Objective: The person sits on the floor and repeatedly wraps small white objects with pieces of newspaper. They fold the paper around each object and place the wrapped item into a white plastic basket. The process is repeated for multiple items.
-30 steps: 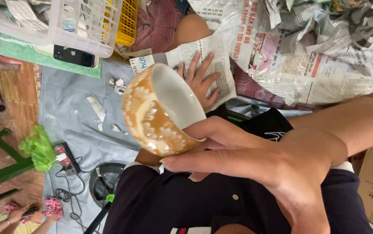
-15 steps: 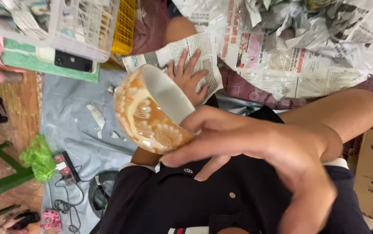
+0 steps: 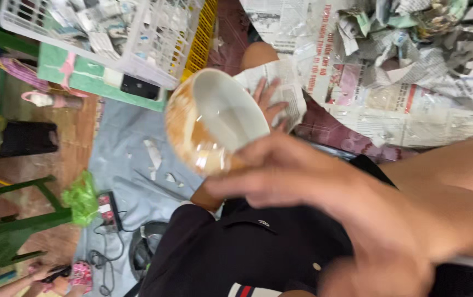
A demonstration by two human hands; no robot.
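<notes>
Bowl is the reference: ceramic, white inside, orange-brown pattern outside. It's held up in the air, tipped so the mouth faces up and to the right.

- Right hand: comes in from lower right of the bowl, fingers closed on its lower side near the base. Motion blur, so I can't tell exact finger placement or where the thumb sits.
- Left hand: just behind the bowl and partly hidden by it. It lies flat on a folded newspaper sheet, fingers apart, gripping nothing.
- Above left of the bowl: white plastic basket with paper scraps, yellow crate beside it, dark phone under the basket's edge.
- Right of the bowl: spread and crumpled newspaper pile.
- Below left: grey floor sheet with small white scraps, green plastic bag further out.
- Below: the person's dark shirt.

Step, my read: bowl carried one-handed over the lap, sheet pinned flat just beyond it. They aren't touching.

Handling: glazed surface and a one-sided grip, so it's slip-prone. Bringing it onto the sheet needs the left palm clear of the landing spot and a slow, level lowering.
</notes>
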